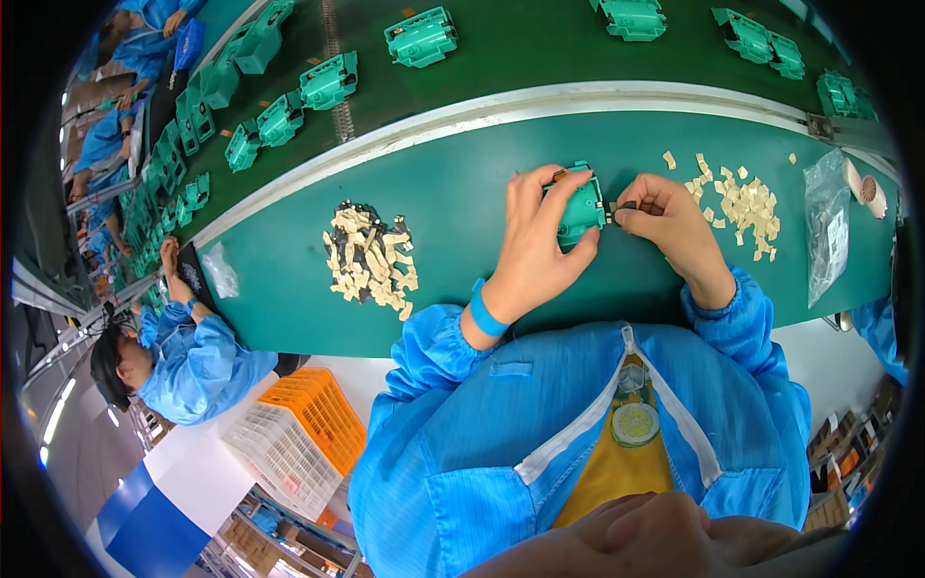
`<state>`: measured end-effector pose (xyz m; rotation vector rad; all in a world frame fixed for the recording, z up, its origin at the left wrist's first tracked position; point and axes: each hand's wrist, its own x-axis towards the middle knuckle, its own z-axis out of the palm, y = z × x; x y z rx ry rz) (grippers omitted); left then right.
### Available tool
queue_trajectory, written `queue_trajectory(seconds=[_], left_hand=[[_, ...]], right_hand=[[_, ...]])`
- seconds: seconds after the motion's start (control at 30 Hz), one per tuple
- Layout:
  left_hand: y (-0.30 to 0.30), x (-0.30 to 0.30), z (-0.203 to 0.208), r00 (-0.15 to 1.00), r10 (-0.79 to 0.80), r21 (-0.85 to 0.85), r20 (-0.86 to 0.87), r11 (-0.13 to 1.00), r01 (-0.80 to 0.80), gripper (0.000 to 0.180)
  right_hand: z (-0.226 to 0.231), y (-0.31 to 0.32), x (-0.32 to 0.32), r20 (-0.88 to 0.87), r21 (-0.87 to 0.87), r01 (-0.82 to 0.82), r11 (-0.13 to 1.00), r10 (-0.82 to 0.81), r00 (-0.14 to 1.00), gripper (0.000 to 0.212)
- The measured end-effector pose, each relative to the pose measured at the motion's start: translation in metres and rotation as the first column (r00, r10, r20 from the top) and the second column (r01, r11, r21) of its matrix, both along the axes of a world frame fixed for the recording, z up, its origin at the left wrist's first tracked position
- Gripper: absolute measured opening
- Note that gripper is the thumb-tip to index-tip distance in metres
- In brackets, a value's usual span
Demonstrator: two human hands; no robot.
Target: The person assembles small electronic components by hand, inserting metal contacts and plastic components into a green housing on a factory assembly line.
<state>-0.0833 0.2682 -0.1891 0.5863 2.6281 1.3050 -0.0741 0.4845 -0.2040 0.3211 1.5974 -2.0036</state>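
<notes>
One green plastic housing (582,210) sits above right of frame centre, clamped in the left hand's (533,239) fingers; the right hand (672,218) pinches a small dark piece (627,205). I'd brace the housing, pinching lightly.

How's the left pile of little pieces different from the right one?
The left pile of small cream and black pieces mixes colours; the right pile of small cream pieces looks all cream. The left pile is bunched closer; the right pile has stray bits around it. Both lie on the green table.
</notes>
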Motion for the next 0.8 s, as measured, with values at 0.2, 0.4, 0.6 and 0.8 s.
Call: queue_trajectory(seconds=[0.2,0.4,0.6,0.8], left_hand=[[0.001,-0.002,-0.003,1.0,0.005,0.007,-0.025,1.0,-0.005,0.061],[0.001,-0.002,-0.005,0.999,0.012,0.016,-0.047,1.0,-0.011,0.058],[0.0,-0.004,-0.007,0.999,0.024,0.03,-0.049,0.999,-0.022,0.054],[0.001,-0.005,-0.008,0.999,0.027,0.007,-0.041,1.0,-0.026,0.053]], right_hand=[[-0.004,-0.007,0.002,-0.056,0.016,0.055,0.998,-0.054,0.997,0.009],[-0.004,-0.011,0.002,-0.077,0.081,0.043,0.996,-0.037,0.996,0.01],[-0.002,-0.015,-0.001,-0.067,0.132,0.026,0.991,-0.017,0.998,0.011],[-0.004,-0.015,-0.002,-0.067,0.167,0.026,0.986,-0.015,0.998,0.012]])
